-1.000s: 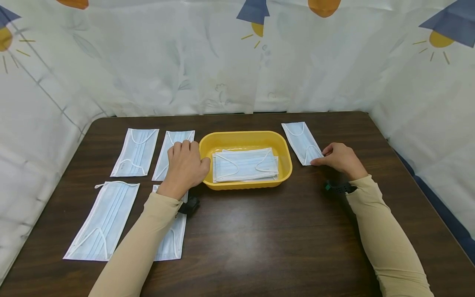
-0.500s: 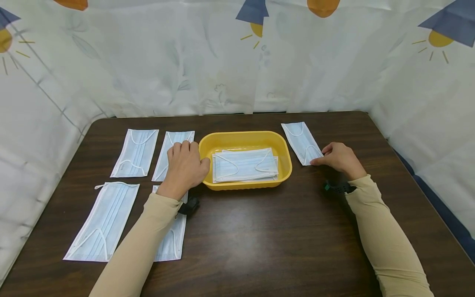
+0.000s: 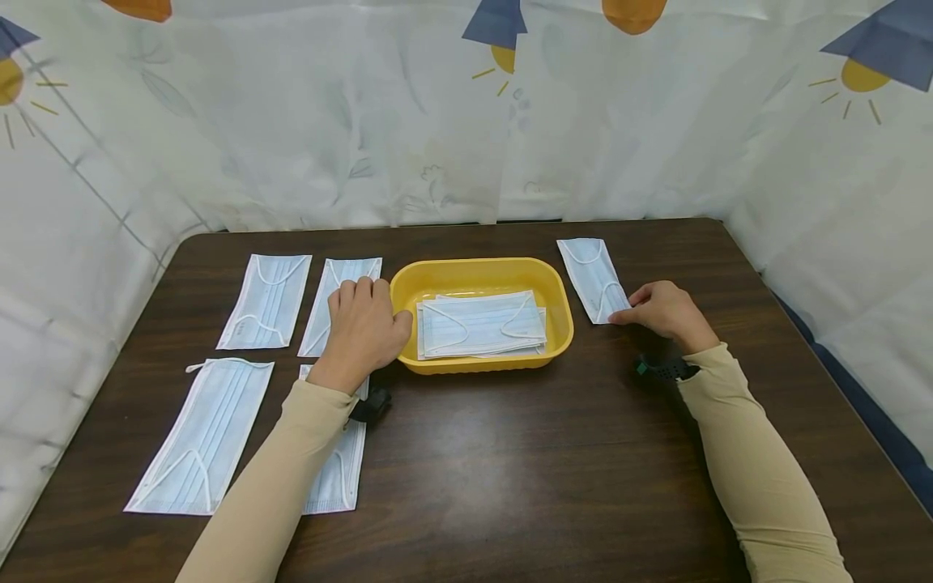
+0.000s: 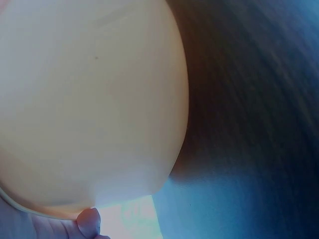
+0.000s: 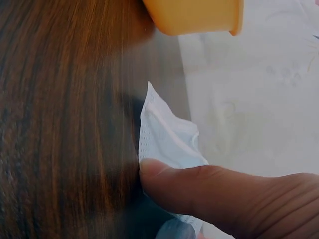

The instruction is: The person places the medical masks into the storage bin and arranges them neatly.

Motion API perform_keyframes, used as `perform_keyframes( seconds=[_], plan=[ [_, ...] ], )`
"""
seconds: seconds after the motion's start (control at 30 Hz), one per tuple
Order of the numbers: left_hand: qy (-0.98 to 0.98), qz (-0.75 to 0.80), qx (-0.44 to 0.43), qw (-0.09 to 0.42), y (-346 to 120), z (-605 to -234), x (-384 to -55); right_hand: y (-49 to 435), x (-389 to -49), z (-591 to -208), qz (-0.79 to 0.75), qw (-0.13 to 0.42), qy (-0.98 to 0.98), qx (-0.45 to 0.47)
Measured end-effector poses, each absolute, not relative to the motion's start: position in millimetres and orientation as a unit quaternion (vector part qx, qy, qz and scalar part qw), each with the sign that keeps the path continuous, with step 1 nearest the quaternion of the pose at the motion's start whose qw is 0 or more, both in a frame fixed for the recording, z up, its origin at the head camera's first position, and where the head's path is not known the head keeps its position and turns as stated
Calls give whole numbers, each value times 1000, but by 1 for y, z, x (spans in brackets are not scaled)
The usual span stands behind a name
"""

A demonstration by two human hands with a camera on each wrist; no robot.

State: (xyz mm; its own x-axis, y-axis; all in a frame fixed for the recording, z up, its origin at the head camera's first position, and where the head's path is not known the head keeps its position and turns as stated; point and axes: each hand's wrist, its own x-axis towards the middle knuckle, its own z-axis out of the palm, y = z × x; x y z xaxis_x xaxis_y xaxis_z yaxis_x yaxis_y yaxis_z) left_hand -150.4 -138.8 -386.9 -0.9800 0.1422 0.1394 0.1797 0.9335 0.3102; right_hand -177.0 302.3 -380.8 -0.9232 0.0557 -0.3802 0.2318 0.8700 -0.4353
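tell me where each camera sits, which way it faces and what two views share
Head: worn on the head, facing forward and down over the yellow rounded-rectangular tub and brown wood-grain table; left hand, right hand and beige sleeves show.
Left wrist: worn there, facing a glare-paled curved wall, apparently the tub's; fingertips show lower left.
Right wrist: worn there, facing the thumb on a pale-blue pleated mask, with tub and white printed backdrop beyond.
Shared: head and right wrist both show mask, tub and backdrop.
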Motion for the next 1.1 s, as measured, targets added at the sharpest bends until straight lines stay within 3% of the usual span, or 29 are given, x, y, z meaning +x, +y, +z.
perform_keyframes(
  seconds=[0.63,1.1],
  plan=[
    [-982,-165,-79,43,-139,-386,-151,309,-175,-379,-263,124,955,62],
    [-981,-169,-79,47,-139,-387,-151,310,-176,-382,-295,117,945,77]
  ],
)
